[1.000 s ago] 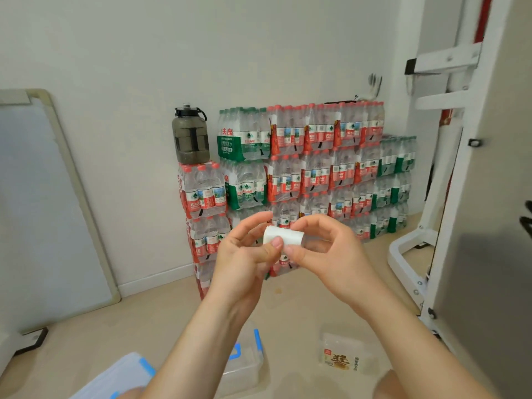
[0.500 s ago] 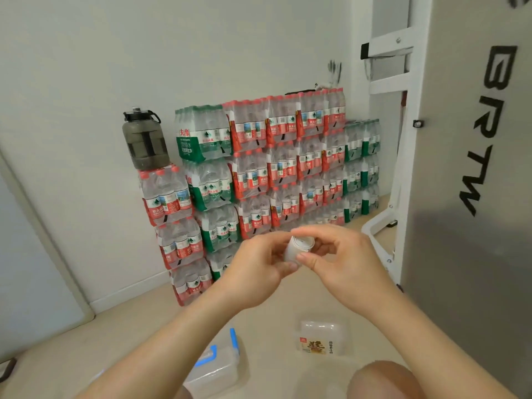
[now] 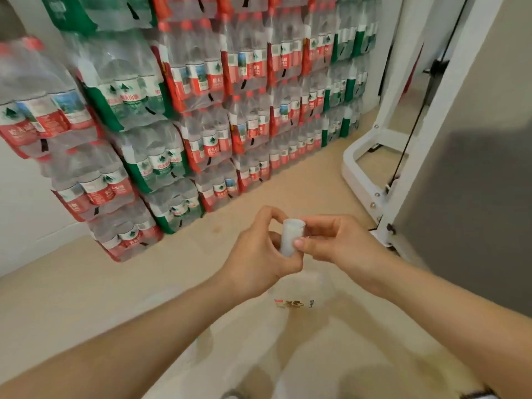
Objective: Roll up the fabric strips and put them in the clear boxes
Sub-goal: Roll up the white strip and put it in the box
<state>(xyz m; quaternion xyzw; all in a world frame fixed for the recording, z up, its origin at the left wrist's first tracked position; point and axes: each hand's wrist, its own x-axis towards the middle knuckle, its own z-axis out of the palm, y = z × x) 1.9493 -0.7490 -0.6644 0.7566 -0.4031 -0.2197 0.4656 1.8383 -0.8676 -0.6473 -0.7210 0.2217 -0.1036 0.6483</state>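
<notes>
A white rolled fabric strip (image 3: 291,236) stands nearly upright in the air between both hands. My left hand (image 3: 259,254) grips its lower part from the left, fingers curled round it. My right hand (image 3: 336,243) pinches the roll from the right with thumb and fingertips. Below the hands, a clear box (image 3: 299,300) with a red and black label lies on the floor, blurred and partly hidden by my left wrist.
Stacked packs of water bottles (image 3: 201,110) fill the wall ahead. A white metal frame (image 3: 374,174) and a grey panel (image 3: 466,168) stand at the right. Beige floor (image 3: 115,283) spreads around the box.
The view has tilted down and turned toward the box and bottles. The roll has turned from lying sideways to standing nearly upright, and both hands have lowered over the labelled box.
</notes>
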